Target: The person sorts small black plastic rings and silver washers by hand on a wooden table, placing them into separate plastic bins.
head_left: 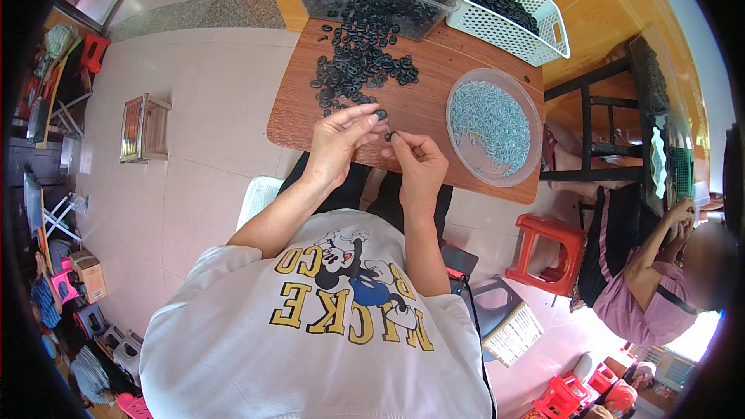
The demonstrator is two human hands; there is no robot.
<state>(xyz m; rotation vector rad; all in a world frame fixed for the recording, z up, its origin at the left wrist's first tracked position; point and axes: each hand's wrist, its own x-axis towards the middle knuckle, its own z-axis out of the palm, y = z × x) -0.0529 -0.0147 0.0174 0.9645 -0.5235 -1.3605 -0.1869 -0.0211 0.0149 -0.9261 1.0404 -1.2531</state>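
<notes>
Over the near edge of a brown wooden table [434,54], my left hand [338,140] pinches a small black oval piece [380,115] between thumb and fingertips. Close beside it, my right hand [420,161] grips a small dark piece [389,137]; its exact shape is too small to make out. The fingertips of both hands nearly meet. Just beyond my left hand lies a loose heap of black oval pieces [361,66]. To the right of my right hand, a round clear tray [535,120] holds many small silvery-blue metal pieces [493,128], thin and screw-like.
At the table's far side stand a clear bin [341,1] and a white perforated basket [555,39], both with black pieces. A red stool [547,254] is at the right, near a seated person [648,291]. A small metal-framed stool [145,129] stands on the left floor.
</notes>
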